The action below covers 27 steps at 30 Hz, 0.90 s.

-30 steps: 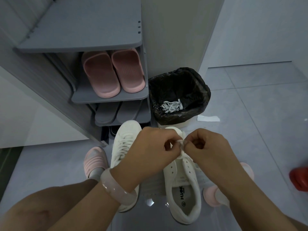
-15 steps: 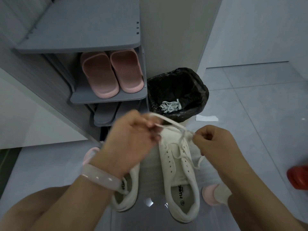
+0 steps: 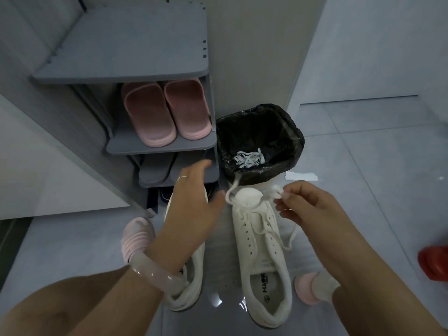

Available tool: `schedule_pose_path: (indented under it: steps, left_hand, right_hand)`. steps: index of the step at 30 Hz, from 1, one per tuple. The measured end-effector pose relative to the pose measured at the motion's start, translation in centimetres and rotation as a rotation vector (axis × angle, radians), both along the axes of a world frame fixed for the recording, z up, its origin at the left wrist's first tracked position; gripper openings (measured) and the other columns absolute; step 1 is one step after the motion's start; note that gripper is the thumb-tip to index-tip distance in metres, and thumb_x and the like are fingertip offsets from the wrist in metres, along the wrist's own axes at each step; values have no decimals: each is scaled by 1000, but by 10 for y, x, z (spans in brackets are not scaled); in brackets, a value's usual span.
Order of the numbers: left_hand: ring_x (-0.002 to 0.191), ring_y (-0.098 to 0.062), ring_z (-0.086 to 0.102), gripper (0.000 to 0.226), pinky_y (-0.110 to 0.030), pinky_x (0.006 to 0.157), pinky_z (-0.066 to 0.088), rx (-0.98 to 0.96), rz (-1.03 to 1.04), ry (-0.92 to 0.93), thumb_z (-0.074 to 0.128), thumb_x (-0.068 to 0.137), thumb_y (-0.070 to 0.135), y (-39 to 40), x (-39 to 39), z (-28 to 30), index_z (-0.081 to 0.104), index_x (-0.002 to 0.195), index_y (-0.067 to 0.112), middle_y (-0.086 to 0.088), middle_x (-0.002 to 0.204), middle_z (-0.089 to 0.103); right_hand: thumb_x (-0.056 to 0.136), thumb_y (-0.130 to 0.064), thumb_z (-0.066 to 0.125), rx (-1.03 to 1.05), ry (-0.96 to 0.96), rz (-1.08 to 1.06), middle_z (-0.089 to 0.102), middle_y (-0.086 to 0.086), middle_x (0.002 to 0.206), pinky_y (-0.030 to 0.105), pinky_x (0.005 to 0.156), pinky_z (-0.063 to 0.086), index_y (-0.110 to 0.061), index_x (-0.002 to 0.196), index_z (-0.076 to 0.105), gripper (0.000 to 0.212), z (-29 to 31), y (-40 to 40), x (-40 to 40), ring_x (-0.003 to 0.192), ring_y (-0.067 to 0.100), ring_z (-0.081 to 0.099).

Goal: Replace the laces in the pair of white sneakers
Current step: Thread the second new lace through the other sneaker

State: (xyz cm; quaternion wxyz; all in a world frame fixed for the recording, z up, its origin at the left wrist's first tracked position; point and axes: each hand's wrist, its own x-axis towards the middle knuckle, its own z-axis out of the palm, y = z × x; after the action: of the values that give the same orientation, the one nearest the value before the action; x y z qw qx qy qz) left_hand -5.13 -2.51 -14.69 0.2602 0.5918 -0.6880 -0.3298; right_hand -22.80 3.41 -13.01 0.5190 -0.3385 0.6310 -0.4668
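Two white sneakers stand side by side on the grey floor, toes toward the shoe rack. The right sneaker (image 3: 263, 248) is in plain view with a white lace (image 3: 264, 229) threaded loosely through its eyelets. My right hand (image 3: 308, 204) pinches one end of that lace beside the toe. The lace's other end (image 3: 234, 187) loops free over the toe toward the bin. My left hand (image 3: 194, 204) hovers with fingers spread above the left sneaker (image 3: 188, 275) and holds nothing; it covers most of that shoe.
A bin with a black liner (image 3: 259, 141) stands just beyond the toes, with old white laces (image 3: 249, 158) inside. To its left is a grey shoe rack (image 3: 160, 146) with pink slippers (image 3: 164, 115). A white paper scrap (image 3: 301, 176) and a red object (image 3: 434, 263) lie to the right.
My left hand pulled one lace end up and to the left, then let it go and spread its fingers. My right hand keeps its pinch on the other end.
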Motion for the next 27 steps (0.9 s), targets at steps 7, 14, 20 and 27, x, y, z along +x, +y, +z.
schedule_pose_path:
  steps: [7,14,20,27]
  left_hand:
    - [98,6,53,38,-31,95,37,-222,-487,-31,48,79,46,8,-21,-4,62,111,31,16,105,66]
    - [108,-19,51,26,-35,93,38,-652,-342,-118,51,87,27,5,-20,-3,70,102,18,-5,119,63]
    - [85,1,57,16,-8,75,41,-154,-531,181,44,86,31,18,-22,18,58,94,30,14,95,61]
    - [68,-7,57,11,-17,62,45,-175,-377,160,54,81,35,10,-8,23,60,89,34,15,83,63]
  right_hand:
    - [84,1,61,-305,392,222,65,-13,75,8,66,45,-25,73,58,28,-1,3,5,73,-1,62]
    - [83,-17,56,-196,413,54,69,-4,70,16,65,52,-20,75,58,9,-3,4,9,68,6,64]
    - [94,-51,28,289,-566,89,70,12,107,34,91,50,-3,109,65,62,-21,1,21,102,23,65]
    - [92,-13,48,92,-842,-375,65,3,67,19,57,55,-9,71,59,24,-11,-9,-3,58,10,64]
